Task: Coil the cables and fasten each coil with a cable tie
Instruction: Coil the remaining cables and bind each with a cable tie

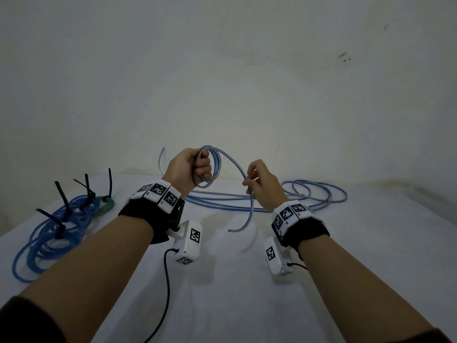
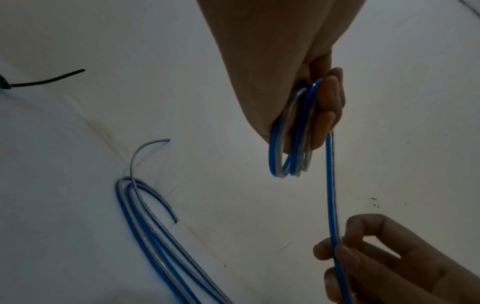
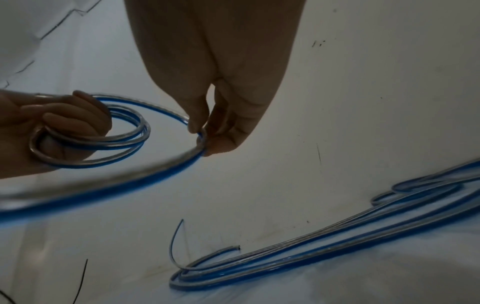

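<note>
My left hand (image 1: 201, 167) is raised above the table and grips a small coil (image 1: 213, 167) of blue-and-clear cable, fingers curled through its loops (image 2: 291, 156). A thin black strip, apparently a cable tie (image 1: 194, 174), lies along that palm. From the coil one strand (image 2: 331, 195) runs over to my right hand (image 1: 249, 185), which pinches it between thumb and fingertips (image 3: 193, 126). Below that pinch the cable's free end (image 1: 231, 230) hangs in the air. The left hand (image 3: 59, 123) and its coil (image 3: 124, 136) also show in the right wrist view.
Loose blue-and-clear cables (image 1: 284, 203) lie across the white table (image 1: 247, 293) behind my hands, reaching far right. At the left sit tied blue coils (image 1: 57, 226) and a green coil (image 1: 106, 206), with black cable ties (image 1: 63, 198) sticking up. A wall stands close behind.
</note>
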Motion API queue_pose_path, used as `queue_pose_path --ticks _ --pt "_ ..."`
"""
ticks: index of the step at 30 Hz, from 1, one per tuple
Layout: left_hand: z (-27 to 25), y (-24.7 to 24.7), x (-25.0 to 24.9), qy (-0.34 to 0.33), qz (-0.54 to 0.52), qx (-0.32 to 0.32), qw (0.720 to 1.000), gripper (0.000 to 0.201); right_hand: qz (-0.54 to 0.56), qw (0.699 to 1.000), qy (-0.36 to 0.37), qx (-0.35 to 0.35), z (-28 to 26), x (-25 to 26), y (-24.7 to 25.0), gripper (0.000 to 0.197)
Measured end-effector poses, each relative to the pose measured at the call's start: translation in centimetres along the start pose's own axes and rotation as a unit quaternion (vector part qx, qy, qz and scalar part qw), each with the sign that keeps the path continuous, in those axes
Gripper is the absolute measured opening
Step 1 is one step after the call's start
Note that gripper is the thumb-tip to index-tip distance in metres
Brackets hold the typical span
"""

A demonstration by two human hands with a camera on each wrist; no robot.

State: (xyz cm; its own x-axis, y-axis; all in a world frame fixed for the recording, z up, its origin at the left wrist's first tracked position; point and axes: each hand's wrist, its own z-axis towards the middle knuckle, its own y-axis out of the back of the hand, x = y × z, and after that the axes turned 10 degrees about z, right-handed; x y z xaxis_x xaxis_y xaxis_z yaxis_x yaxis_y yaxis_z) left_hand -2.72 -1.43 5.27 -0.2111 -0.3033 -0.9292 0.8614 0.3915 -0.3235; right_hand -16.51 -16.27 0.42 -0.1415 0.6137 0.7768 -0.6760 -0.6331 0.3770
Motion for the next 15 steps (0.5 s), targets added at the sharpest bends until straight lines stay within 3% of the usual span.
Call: queue_pose_path --ticks 7,15 --pt "0.6 -0.1 0.4 -0.046 -0.037 -0.046 0.997 0.038 0.077 0.996 0.001 0.048 -0.2 0.0 -0.5 0.038" --pt "0.5 -1.0 0.7 -0.026 -0.104 0.002 0.994 0.040 -0.006 0.997 0.073 0.024 -0.5 0.0 -1.7 0.012"
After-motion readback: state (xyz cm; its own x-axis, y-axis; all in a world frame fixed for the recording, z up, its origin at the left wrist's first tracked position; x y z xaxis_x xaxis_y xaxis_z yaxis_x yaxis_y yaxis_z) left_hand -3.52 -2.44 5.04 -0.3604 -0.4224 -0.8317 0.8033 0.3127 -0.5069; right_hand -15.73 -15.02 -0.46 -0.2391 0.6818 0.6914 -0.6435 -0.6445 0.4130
